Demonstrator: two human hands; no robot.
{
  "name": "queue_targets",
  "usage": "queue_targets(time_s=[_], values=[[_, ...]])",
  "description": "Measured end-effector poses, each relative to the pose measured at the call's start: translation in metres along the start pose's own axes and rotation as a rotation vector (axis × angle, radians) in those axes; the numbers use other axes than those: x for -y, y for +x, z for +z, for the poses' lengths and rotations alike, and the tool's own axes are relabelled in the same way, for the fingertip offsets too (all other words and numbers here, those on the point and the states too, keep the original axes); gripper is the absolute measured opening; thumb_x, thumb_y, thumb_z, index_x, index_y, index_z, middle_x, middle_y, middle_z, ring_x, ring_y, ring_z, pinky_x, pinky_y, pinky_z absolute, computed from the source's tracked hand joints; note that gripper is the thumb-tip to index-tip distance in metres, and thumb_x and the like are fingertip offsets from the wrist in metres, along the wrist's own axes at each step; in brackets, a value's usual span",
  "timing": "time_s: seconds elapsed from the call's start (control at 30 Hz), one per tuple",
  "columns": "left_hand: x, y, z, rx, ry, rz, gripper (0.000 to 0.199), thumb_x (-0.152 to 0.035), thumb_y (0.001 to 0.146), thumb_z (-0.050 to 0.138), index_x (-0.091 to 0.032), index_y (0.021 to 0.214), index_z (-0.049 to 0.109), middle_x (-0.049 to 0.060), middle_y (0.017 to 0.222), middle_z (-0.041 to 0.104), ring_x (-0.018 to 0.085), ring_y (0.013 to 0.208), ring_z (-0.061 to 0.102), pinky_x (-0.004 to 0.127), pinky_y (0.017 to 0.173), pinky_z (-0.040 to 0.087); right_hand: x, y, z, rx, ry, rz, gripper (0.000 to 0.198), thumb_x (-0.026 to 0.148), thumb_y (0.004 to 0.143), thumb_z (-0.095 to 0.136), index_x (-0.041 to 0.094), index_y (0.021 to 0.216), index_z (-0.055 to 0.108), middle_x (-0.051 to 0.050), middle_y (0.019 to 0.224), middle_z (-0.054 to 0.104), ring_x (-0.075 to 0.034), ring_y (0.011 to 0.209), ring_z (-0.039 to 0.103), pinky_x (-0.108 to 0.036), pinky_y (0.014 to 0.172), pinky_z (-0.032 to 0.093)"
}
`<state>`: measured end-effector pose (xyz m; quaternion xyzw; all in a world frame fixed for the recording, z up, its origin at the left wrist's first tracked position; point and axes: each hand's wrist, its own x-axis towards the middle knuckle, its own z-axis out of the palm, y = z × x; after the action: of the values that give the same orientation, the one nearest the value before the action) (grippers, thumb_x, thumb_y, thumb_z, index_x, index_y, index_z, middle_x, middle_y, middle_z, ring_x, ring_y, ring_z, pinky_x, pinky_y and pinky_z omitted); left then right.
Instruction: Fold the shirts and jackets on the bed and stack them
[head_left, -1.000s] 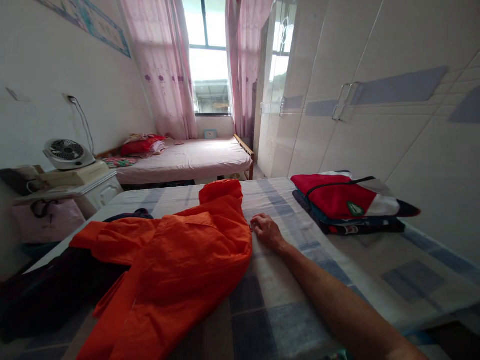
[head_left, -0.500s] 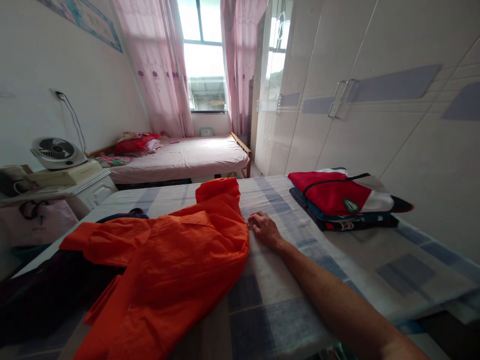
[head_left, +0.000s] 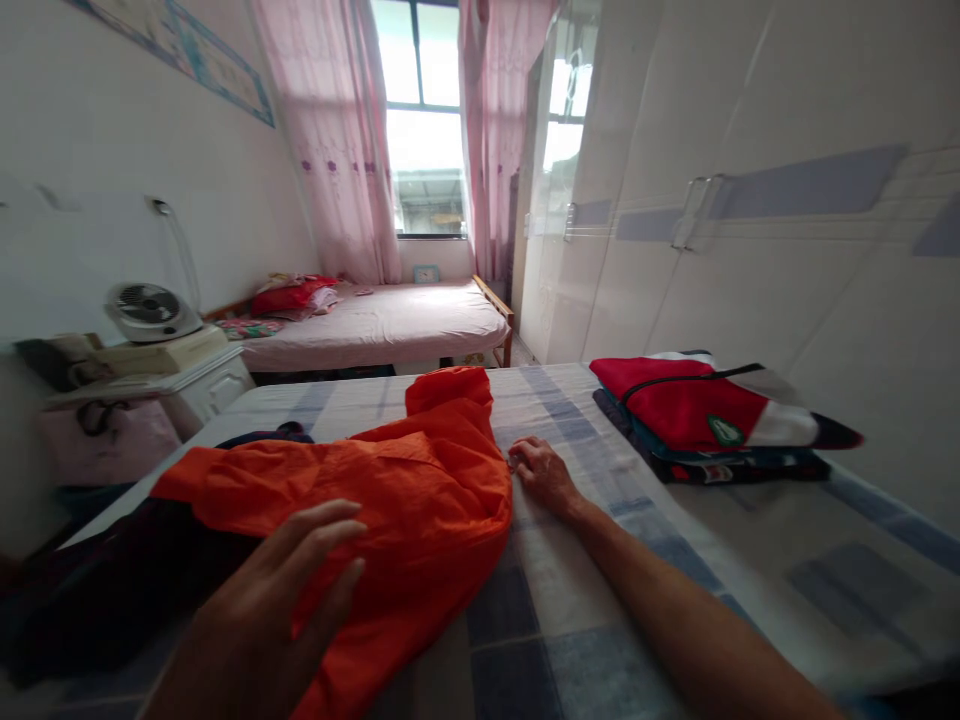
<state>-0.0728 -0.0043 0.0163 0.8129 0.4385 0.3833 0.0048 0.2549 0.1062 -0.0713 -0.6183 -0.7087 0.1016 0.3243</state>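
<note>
An orange long-sleeved garment (head_left: 420, 500) lies spread and wrinkled on the bed, one sleeve stretched out to the left. My left hand (head_left: 277, 600) hovers over its lower left part with fingers apart, holding nothing. At the garment's right edge, my right hand (head_left: 546, 476) rests on the checked sheet (head_left: 517, 620), fingers loosely bent. Its fingertips are close to the orange cloth, and I see no cloth gripped in them. Dark clothing (head_left: 112, 590) lies partly under the garment on the left.
A stack of folded clothes, a red and white one (head_left: 697, 405) on top, sits on the bed's right side. White wardrobes (head_left: 750, 290) line the right. At left stand a fan (head_left: 152, 312) and a pink bag (head_left: 112, 440). Another bed (head_left: 405, 315) is by the window.
My left hand has come into view from below, over the orange garment. My right hand stays beside the garment's edge. The whole view has shifted slightly, with things appearing further right and lower.
</note>
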Motion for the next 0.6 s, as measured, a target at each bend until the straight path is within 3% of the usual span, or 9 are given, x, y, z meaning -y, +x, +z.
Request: queue_targets(time_s=[0.07,0.2,0.33,0.47,0.53,0.6], values=[[0.032,-0.001,-0.010,-0.060,0.184,-0.104,0.027,-0.044,0.082,0.051,-0.031,0.103,0.062,0.004,0.115,0.063,0.027,0.101,0.063,0.042,0.085,0.053,0.000,0.002,-0.003,0.006,0.032,0.023,0.025,0.016,0.082,0.046,0.017,0.098,0.065,-0.008,0.106,0.063,-0.019,0.105,0.054,-0.031,0.095,0.038],[0.082,-0.020,-0.030,-0.107,0.315,-0.253,0.031,-0.041,0.086,0.042,-0.020,0.099,0.061,0.010,0.116,0.061,0.027,0.107,0.058,0.042,0.095,0.047,0.004,0.020,-0.013,0.061,0.172,0.146,0.032,0.029,0.085,0.042,0.015,0.105,0.063,-0.012,0.110,0.064,-0.022,0.103,0.058,-0.036,0.091,0.043],[0.104,-0.031,-0.030,-0.058,0.405,-0.325,0.035,-0.031,0.086,0.040,-0.015,0.108,0.061,0.013,0.124,0.056,0.026,0.115,0.053,0.044,0.101,0.041,0.032,0.034,-0.013,0.265,0.675,0.461,0.037,0.045,0.077,0.058,0.017,0.101,0.062,-0.012,0.104,0.068,-0.022,0.087,0.065,-0.032,0.071,0.052],[0.120,-0.032,-0.017,0.080,0.436,-0.377,0.044,-0.029,0.082,0.044,-0.009,0.119,0.058,0.017,0.131,0.052,0.029,0.122,0.048,0.045,0.104,0.039,0.072,0.031,-0.005,0.460,0.955,0.529,0.021,0.031,0.068,0.069,0.016,0.080,0.060,-0.009,0.085,0.071,-0.019,0.073,0.066,-0.028,0.063,0.053],[0.125,-0.032,-0.014,0.114,0.443,-0.375,0.049,-0.030,0.082,0.045,-0.007,0.124,0.054,0.018,0.133,0.051,0.029,0.125,0.046,0.045,0.105,0.038,0.085,0.030,-0.015,0.436,1.056,0.537,0.016,0.025,0.066,0.067,0.018,0.076,0.057,-0.007,0.079,0.071,-0.018,0.067,0.066,-0.028,0.060,0.053],[0.128,-0.032,-0.015,0.102,0.450,-0.358,0.051,-0.030,0.083,0.043,-0.008,0.129,0.050,0.017,0.134,0.051,0.027,0.126,0.046,0.043,0.106,0.039,0.088,0.032,-0.041,0.280,1.107,0.530,0.016,0.025,0.066,0.065,0.019,0.079,0.057,-0.007,0.084,0.071,-0.020,0.070,0.067,-0.030,0.062,0.055]])
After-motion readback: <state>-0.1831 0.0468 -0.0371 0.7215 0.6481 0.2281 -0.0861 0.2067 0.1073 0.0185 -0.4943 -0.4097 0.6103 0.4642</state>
